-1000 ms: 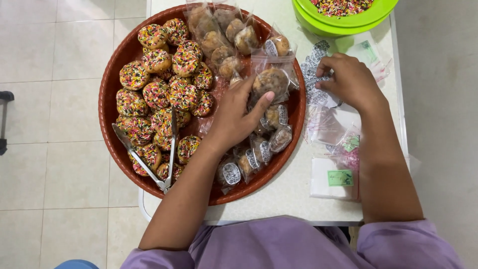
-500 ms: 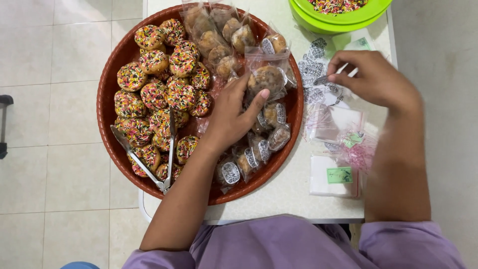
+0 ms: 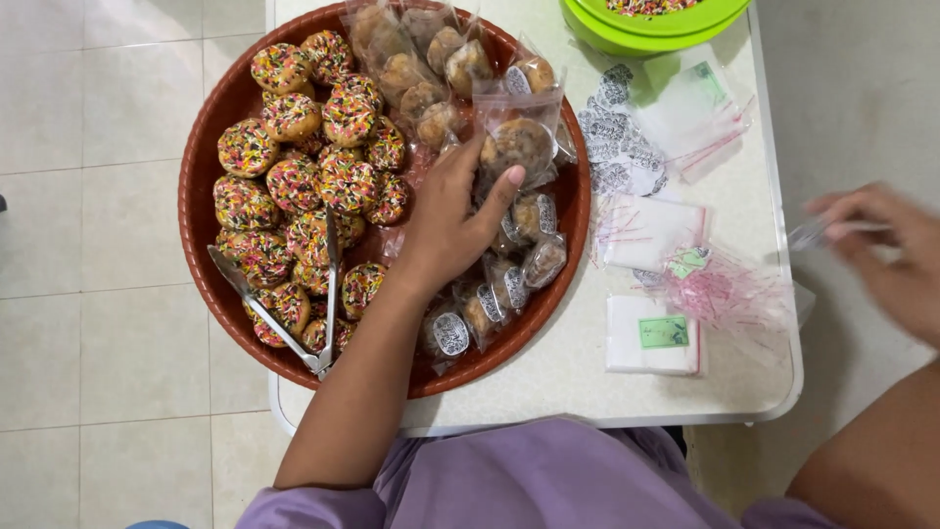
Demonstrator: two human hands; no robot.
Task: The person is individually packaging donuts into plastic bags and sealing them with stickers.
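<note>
Lavender fabric covered the person's lap at the near edge of the white rectangular table (image 3: 548, 382). On that table, the round reddish-brown plastic tray (image 3: 201, 167) held metal tongs (image 3: 294, 313) at its near left, beside sprinkle-coated doughnuts (image 3: 294, 176). At the tray's centre the left hand (image 3: 450, 220) pinched a clear-bagged doughnut (image 3: 517, 142) between thumb and fingers. Right of the tray lay stacks of clear bags (image 3: 651, 230). Off the table's right edge the blurred right hand (image 3: 891, 255) gripped a small clear item; which one could not be told. Beyond the tray stood a green plastic bowl (image 3: 656, 24).
</note>
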